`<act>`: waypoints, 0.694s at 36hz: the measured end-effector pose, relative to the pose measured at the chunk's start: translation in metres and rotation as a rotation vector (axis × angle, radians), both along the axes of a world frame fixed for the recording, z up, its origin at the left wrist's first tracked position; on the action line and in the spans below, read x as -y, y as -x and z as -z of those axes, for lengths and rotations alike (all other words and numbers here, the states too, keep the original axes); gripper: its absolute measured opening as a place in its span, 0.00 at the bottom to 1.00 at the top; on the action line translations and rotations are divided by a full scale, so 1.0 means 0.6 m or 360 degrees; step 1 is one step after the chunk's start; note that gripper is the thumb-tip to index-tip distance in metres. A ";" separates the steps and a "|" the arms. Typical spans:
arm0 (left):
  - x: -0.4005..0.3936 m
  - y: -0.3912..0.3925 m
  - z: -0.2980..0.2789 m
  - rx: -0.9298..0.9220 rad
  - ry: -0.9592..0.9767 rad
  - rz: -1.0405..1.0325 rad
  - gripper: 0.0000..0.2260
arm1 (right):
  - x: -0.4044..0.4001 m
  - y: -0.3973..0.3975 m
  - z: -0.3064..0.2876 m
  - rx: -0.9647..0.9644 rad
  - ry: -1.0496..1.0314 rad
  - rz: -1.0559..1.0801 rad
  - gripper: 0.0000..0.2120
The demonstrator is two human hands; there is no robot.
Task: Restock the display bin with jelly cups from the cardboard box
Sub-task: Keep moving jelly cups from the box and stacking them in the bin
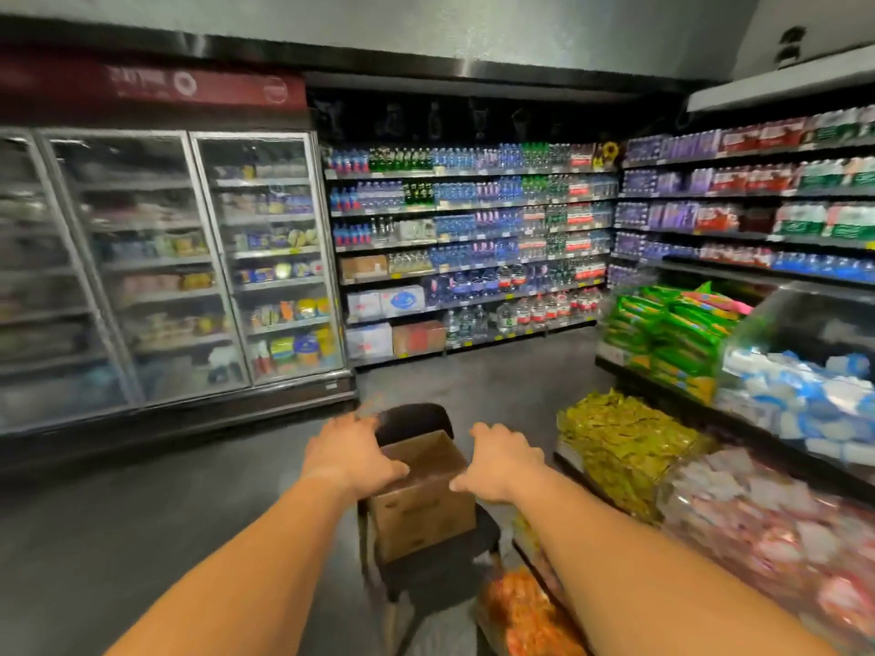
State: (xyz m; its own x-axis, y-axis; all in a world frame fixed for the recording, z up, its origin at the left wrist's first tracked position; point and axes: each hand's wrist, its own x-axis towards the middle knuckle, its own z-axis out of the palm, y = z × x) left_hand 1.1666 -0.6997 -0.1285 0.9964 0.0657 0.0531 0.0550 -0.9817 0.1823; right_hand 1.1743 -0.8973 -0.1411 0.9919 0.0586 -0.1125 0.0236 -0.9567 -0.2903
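A brown cardboard box [421,513] stands with its top open on a black chair [440,575] in the aisle, just ahead of me. What lies inside it is dark and hard to make out. My left hand [355,449] is over the box's left rim with its fingers spread. On the other side, my right hand [497,459] is over the right rim, also spread. Neither hand holds anything, and I cannot tell if they touch the cardboard. At the lower right a clear display bin [767,523] holds pink and white jelly cups. Behind it, a second bin [805,395] holds blue and white ones.
Piles of yellow-green packets [625,442], green packets [672,333] and orange packets [530,617] line the right side beside the chair. Glass-door fridges [165,277] run along the left. Drink shelves [473,239] fill the back wall. Grey floor lies between. The frame is motion-blurred.
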 end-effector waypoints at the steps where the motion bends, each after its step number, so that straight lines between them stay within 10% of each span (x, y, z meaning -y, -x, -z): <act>1: -0.021 0.001 0.006 -0.0009 0.0000 -0.0034 0.39 | -0.022 -0.003 0.007 -0.0002 -0.0011 -0.0044 0.39; 25: -0.067 -0.349 0.203 -0.0236 -0.0072 -0.0093 0.26 | -0.056 -0.361 0.180 -0.0239 0.0044 -0.0053 0.35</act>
